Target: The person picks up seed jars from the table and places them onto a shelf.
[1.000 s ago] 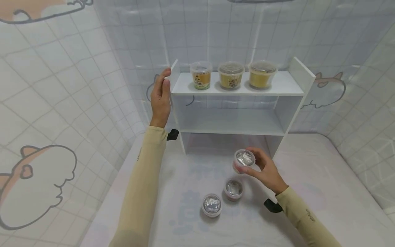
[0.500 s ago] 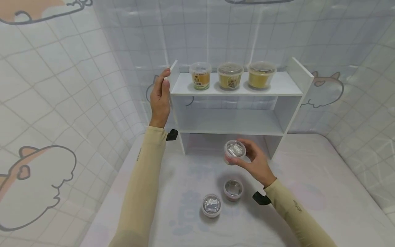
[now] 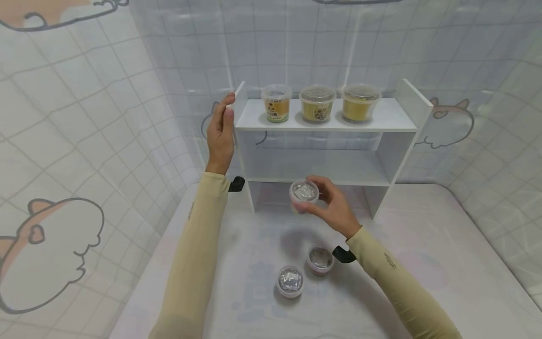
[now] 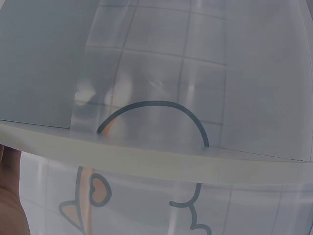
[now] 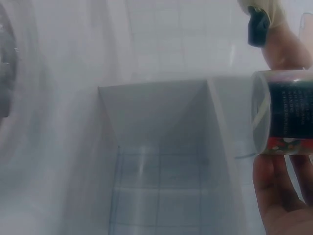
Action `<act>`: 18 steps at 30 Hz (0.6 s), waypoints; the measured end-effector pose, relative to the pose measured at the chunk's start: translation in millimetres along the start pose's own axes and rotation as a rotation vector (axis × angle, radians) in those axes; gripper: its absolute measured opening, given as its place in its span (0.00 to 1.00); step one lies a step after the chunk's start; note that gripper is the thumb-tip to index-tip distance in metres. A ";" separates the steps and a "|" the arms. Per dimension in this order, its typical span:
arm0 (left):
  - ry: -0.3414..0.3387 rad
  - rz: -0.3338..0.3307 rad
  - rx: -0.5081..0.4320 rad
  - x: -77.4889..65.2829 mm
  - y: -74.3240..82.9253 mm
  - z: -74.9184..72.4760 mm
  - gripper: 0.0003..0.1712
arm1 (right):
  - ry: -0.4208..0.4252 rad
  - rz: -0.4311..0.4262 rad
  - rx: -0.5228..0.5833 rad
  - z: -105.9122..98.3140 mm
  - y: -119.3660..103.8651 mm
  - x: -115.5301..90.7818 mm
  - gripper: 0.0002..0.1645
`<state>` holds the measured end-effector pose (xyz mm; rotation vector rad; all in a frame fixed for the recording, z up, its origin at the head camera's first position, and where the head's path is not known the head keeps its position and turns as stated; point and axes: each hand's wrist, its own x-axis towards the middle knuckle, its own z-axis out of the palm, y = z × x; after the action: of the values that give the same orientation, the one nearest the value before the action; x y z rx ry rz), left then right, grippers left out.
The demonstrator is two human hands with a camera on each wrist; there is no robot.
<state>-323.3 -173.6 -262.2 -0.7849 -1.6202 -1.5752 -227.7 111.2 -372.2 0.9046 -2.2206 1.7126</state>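
My right hand [image 3: 334,209] pinches a small clear plastic cup [image 3: 304,192] by its side, between thumb and fingers. The cup is off the table, in front of the lower part of a white shelf unit [image 3: 322,128]. Seen from the right wrist, the same cup [image 5: 292,112] has a dark label with a red band. My left hand [image 3: 221,136] rests against the shelf's left side panel, fingers nearly straight. Only a bit of that hand [image 4: 11,196] shows at the left wrist view's edge. Two similar cups with silvery packets under their lids, one nearer [image 3: 290,282] and one farther [image 3: 320,261], stand on the table.
Along the top shelf stand a tall yellow-labelled cup [image 3: 276,104] and two wider lidded yellow tubs, one central [image 3: 317,104] and one to the right [image 3: 360,104]. Raised side panels [image 3: 414,106] bound that shelf. A tiled-pattern curtain [image 3: 317,42] hangs behind.
My right hand has carried the cup leftward and up, toward the shelf unit. My left hand and the two cups on the table have stayed in place.
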 end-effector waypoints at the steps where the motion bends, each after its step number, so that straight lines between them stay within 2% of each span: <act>1: -0.002 -0.003 0.000 0.0 -0.2 -0.1 0.19 | 0.001 0.008 0.003 0.2 0.5 2.2 0.38; 18: 0.010 0.002 -0.006 0.1 -1.1 0.0 0.18 | 0.017 0.023 0.039 3.2 1.7 36.6 0.35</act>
<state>-324.3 -173.7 -262.6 -0.7806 -1.6083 -1.5809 -257.1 95.8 -356.2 0.8738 -2.2026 1.7731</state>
